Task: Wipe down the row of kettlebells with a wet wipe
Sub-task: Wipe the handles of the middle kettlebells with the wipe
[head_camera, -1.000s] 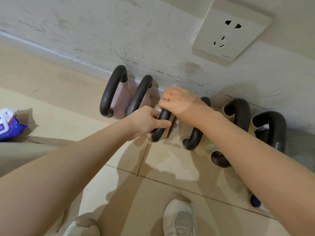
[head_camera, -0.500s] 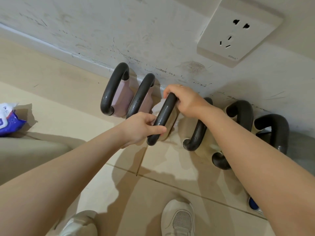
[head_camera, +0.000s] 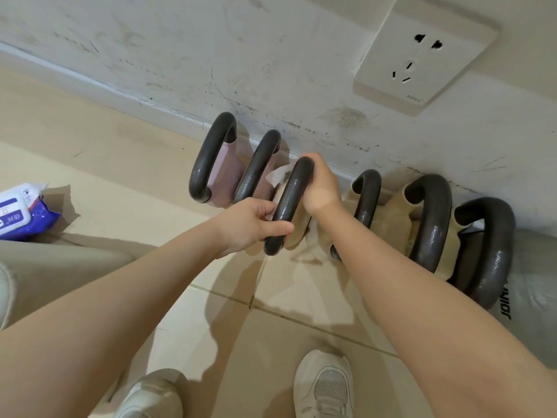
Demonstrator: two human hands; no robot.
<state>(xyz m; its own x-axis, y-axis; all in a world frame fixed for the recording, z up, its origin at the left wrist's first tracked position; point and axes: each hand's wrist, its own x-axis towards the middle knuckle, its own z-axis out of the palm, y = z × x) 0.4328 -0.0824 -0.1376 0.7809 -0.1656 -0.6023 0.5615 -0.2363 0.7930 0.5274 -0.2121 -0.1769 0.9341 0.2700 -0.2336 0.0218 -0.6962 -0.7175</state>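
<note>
Six kettlebells stand in a row along the foot of the wall, running from the middle of the frame to the right edge. The third kettlebell (head_camera: pixel 291 206), at the centre, has a dark grey loop handle with a dull sheen and a cream body mostly hidden below. The left hand (head_camera: pixel 253 226) is closed around the near end of that handle, thumb across the front. The right hand (head_camera: pixel 319 184) is wrapped around the far end, next to the wall. A white wet wipe (head_camera: pixel 275 178) pokes out to the left of the handle just under the right hand; more crumpled white shows below the right wrist.

To the left, two pink kettlebells (head_camera: pixel 224 170) sit close together, their handles nearly touching the third one. To the right come two more cream kettlebells (head_camera: pixel 394 215) and a large grey kettlebell (head_camera: pixel 488 251) at the right edge, packed tightly.

The wall (head_camera: pixel 211 55) is scuffed, with a white socket (head_camera: pixel 422 58) at upper right. The tiled floor (head_camera: pixel 120 164) is open toward the left, where a blue pack of wipes (head_camera: pixel 21 212) lies at the left edge. Two white shoes (head_camera: pixel 324 384) stand at the bottom.
</note>
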